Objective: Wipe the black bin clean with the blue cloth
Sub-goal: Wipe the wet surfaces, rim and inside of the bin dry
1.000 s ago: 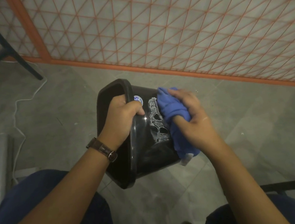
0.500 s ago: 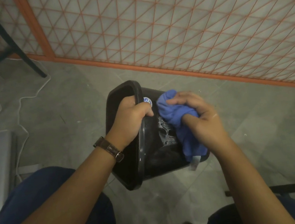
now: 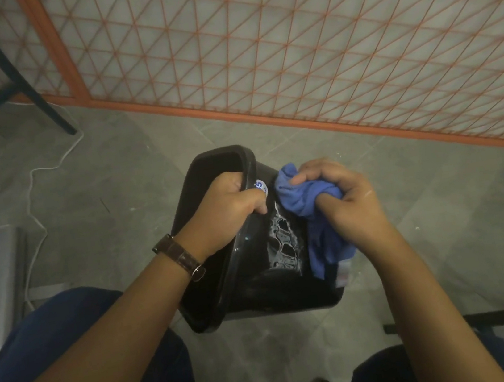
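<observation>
Black bin (image 3: 255, 290) is held tipped on its side, its mouth toward the left hand (image 3: 228, 213), which grips the rim with the thumb on the outer wall beside a small sticker (image 3: 260, 186). The right hand (image 3: 346, 206) is closed around the bunched blue cloth (image 3: 307, 199), pressing it to the outer wall just right of the left thumb. A white foamy patch (image 3: 283, 241) lies between the hands. To wipe well, the cloth should probably sweep firmly across that patch in overlapping strokes while the left hand braces the rim.
</observation>
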Demonstrator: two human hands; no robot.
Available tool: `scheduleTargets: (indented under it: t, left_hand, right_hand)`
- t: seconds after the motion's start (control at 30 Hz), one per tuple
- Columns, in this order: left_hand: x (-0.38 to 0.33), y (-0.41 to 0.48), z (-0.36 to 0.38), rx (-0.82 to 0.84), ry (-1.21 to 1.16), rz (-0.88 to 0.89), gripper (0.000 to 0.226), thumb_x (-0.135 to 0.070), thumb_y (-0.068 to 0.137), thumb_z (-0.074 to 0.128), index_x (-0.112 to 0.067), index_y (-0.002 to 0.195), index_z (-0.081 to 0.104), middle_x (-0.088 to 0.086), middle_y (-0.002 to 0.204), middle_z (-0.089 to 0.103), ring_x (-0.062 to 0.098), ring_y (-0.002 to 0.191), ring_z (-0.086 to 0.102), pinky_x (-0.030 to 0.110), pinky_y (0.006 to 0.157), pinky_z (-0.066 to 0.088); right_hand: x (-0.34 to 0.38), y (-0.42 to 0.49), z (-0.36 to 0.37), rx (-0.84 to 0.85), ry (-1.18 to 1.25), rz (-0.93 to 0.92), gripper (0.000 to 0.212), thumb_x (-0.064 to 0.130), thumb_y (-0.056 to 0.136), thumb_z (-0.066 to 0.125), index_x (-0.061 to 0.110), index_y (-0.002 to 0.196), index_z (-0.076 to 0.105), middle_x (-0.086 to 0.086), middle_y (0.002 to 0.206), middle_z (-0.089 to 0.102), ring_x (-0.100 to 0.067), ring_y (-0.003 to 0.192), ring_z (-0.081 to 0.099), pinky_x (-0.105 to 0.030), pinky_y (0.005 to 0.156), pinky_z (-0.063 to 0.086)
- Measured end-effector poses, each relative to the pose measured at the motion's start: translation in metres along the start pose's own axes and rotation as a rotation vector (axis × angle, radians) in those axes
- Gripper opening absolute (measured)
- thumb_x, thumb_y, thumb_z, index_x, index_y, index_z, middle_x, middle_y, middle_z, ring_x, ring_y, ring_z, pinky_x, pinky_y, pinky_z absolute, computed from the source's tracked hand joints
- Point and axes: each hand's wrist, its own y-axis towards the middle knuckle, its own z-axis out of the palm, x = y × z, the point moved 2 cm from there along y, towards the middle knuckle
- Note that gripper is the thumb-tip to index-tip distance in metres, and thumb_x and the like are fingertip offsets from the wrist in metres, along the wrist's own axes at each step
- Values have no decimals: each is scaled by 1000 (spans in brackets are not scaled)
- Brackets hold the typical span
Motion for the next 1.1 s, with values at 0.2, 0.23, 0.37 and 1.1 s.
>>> scheduleTargets:
  t: [0.2, 0.23, 0.37, 1.1]
  left_hand:
    - [4, 2, 6, 18, -60, 55, 28, -19, 55, 57, 9, 63, 57, 17, 66, 53, 25, 65, 48, 34, 64, 40]
    - [3, 1, 6, 15, -55, 69, 29, -21, 55, 57, 7, 61, 54, 17, 64, 51, 24, 64, 47, 33, 63, 40]
    - [5, 2, 3, -30, -46, 33, 15, -11, 58, 55, 2, 53, 50, 12, 52, 45, 16, 49, 46, 23, 51, 39]
    - [0, 4, 0, -104, -275, 44, 38, -11, 88, 56, -19, 54, 68, -5, 53, 62, 9, 55, 61, 23, 59, 48]
  right_hand:
    - [10, -4, 12, 30, -149, -130, 46, 2, 71, 45, 32, 101, 63, 18, 107, 52, -17, 108, 52, -29, 94, 43]
    - [11, -5, 13, 60, -154, -150, 46, 2, 71, 45, 32, 100, 63, 20, 107, 51, -18, 109, 51, -31, 94, 44]
    - [0, -3, -1, 49, -153, -109, 50, -4, 60, 40, 36, 77, 66, 16, 97, 56, -19, 102, 54, -41, 93, 46]
    - [9, -17, 12, 147, -163, -137, 39, 14, 73, 43, 32, 104, 59, 12, 111, 48, 5, 108, 46, -9, 95, 35]
